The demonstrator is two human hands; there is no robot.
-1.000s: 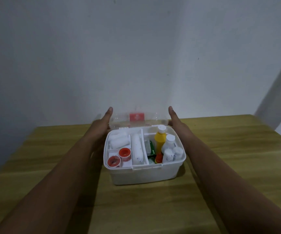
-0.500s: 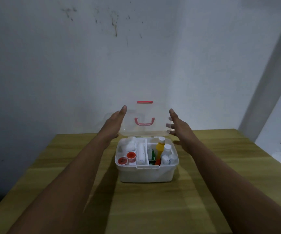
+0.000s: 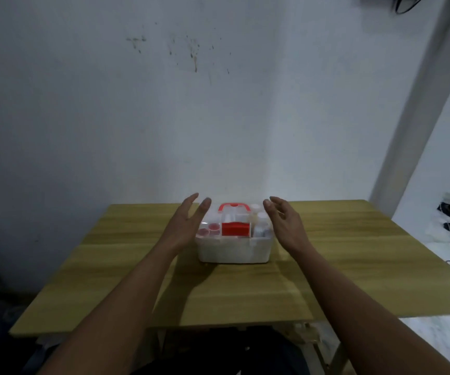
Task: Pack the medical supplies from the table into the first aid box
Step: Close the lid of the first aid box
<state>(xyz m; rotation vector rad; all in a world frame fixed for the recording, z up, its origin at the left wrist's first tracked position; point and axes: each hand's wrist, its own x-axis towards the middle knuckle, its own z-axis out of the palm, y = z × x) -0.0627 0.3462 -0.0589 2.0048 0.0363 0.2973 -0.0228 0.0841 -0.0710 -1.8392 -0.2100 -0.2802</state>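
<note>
Now the box (image 3: 233,246) sits on the desk (image 3: 353,255) with its clear lid (image 3: 233,224) down. The left hand (image 3: 183,228) and right hand (image 3: 286,226) are spread wide, one beside each end, holding nothing.

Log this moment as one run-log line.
stage: lid shut | first aid box: closed on table, supplies inside | left hand: open, beside box | right hand: open, beside box

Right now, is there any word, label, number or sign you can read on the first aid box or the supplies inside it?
None can be read.
First aid box: no print shows on its white wall.
Red latch and red handle: plain colour, no visible mark.
Supplies under the clear lid: any labels are too small and blurred.
</note>
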